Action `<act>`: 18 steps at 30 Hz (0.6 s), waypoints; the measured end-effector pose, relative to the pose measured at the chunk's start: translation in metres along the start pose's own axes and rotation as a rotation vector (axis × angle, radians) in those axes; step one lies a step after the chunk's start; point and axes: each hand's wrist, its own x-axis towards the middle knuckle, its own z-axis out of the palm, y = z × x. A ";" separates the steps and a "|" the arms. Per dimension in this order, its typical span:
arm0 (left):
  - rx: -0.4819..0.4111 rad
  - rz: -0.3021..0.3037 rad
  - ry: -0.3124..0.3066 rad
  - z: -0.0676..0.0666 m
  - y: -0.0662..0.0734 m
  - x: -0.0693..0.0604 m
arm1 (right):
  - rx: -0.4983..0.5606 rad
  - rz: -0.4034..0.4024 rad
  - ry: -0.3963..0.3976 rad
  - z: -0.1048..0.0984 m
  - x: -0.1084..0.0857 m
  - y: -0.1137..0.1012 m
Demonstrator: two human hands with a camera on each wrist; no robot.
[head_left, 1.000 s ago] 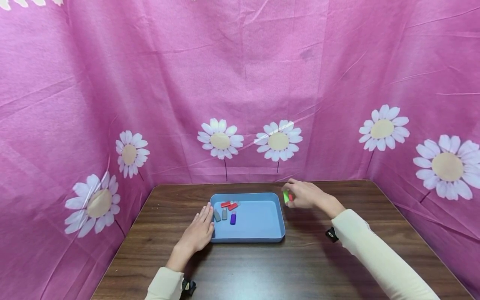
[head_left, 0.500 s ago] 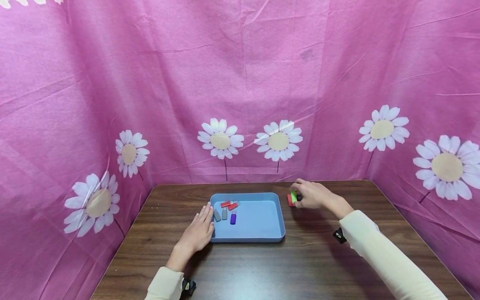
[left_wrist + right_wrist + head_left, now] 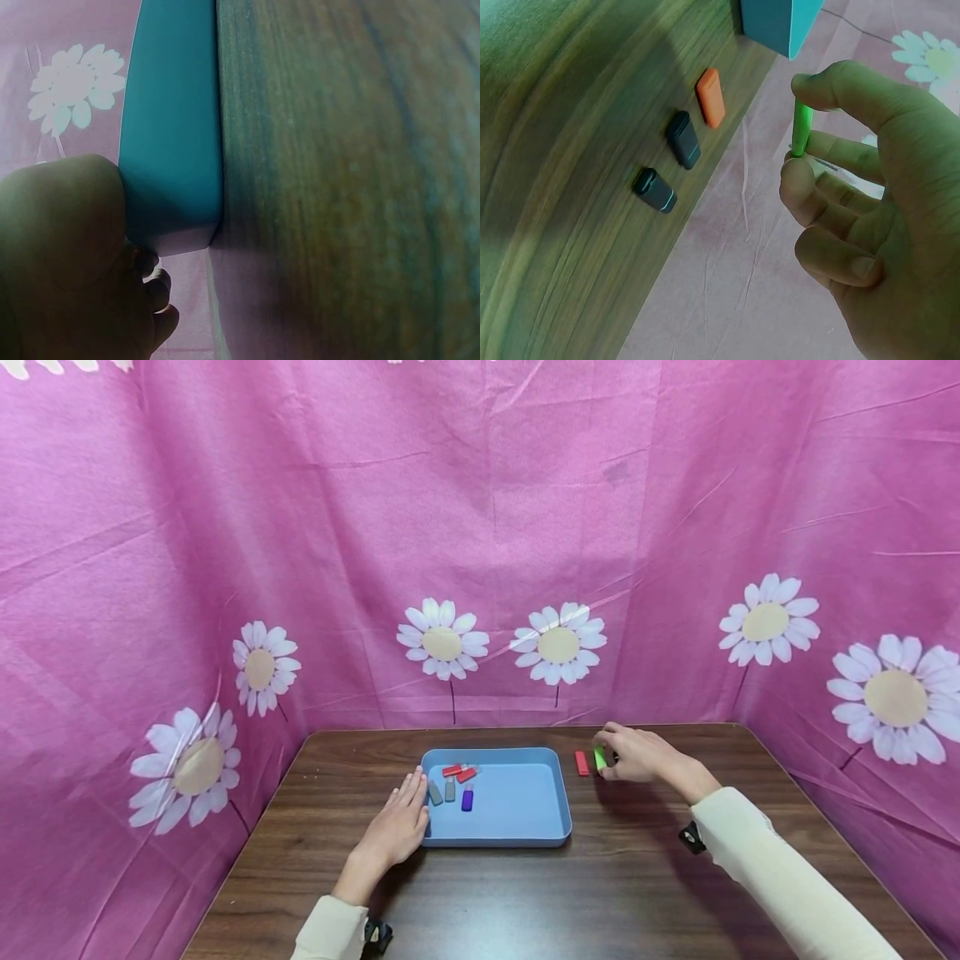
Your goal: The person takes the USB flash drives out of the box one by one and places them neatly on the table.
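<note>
My right hand [image 3: 641,755] pinches a bright green stick [image 3: 600,757] between thumb and fingertips, right of the blue tray. In the right wrist view the green stick [image 3: 802,129] stands away from the table. A red stick [image 3: 582,763] lies just left of that hand; two black sticks [image 3: 683,140] lie beside it in the right wrist view. My left hand [image 3: 395,821] rests with straight fingers along the left wall of the blue tray [image 3: 495,841]. Inside the tray's left half are two red sticks [image 3: 466,774], two grey ones [image 3: 450,789] and a purple one [image 3: 467,800].
The brown wooden table [image 3: 480,910] reaches back to a pink curtain [image 3: 495,527] with white flowers, which also hangs at both sides. A black strap device [image 3: 691,837] is under the right wrist, another [image 3: 377,935] by the left.
My right hand has moved rightward with the green stick, away from the tray, uncovering the red stick on the table. The left hand has stayed against the tray.
</note>
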 end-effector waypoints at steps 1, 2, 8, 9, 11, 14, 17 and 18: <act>-0.002 0.000 0.002 0.000 0.000 0.000 | 0.000 0.006 -0.001 0.000 -0.001 0.001; -0.004 0.000 0.001 0.000 0.000 0.000 | 0.001 0.013 -0.004 -0.001 -0.001 0.002; -0.003 0.007 0.007 0.000 0.000 0.000 | 0.007 0.033 -0.017 -0.002 -0.005 0.008; -0.003 0.010 0.009 0.000 0.000 0.000 | 0.009 0.033 -0.015 -0.002 -0.005 0.009; 0.000 0.008 0.002 0.000 0.000 0.000 | 0.014 0.034 -0.006 -0.002 -0.007 0.011; -0.003 0.009 0.001 0.000 0.000 0.001 | 0.015 0.033 0.011 -0.001 -0.008 0.014; 0.004 0.006 0.000 0.000 0.000 0.001 | 0.014 0.029 0.023 -0.001 -0.010 0.016; 0.005 0.006 0.004 -0.001 0.000 0.001 | 0.015 0.027 0.026 -0.002 -0.010 0.016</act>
